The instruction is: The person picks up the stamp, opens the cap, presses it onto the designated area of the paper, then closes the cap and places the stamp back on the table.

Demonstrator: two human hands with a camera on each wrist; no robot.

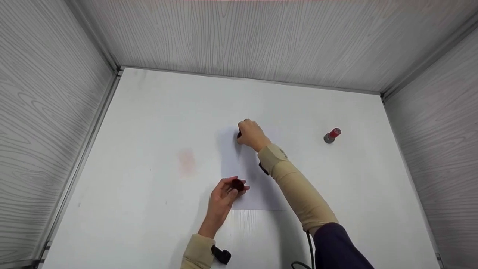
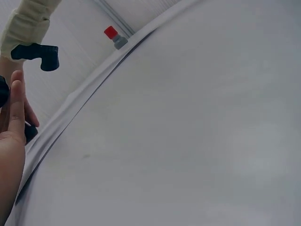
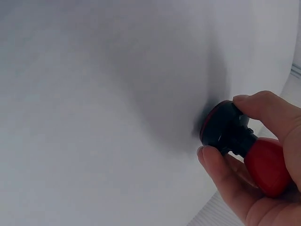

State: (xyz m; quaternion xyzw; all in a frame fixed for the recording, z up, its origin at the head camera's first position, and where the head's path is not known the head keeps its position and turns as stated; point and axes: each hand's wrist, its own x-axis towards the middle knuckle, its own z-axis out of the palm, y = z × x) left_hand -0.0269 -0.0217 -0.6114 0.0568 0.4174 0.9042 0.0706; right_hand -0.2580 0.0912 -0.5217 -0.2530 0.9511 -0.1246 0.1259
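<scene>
My right hand [image 1: 251, 135] grips a round stamp [image 3: 225, 125] with a red bulb handle and black base, over the upper part of a white sheet of paper [image 1: 239, 164]. In the right wrist view thumb and fingers are curled about the stamp; whether its face touches the paper I cannot tell. Nearer the body, my left hand [image 1: 223, 196] holds a dark red round cap [image 1: 237, 184] between thumb and fingers, over the paper's lower left. Only part of the left hand [image 2: 13, 122] shows at the left edge of the left wrist view.
A second red-and-grey stamp [image 1: 332, 135] stands on the white table [image 1: 142, 123] at the right. Left of the paper is a faint pink smudge [image 1: 186, 162]. Grey wood-grain panels [image 1: 231, 41] wall the table's back and sides. A black cable [image 1: 310, 246] hangs beside the right sleeve.
</scene>
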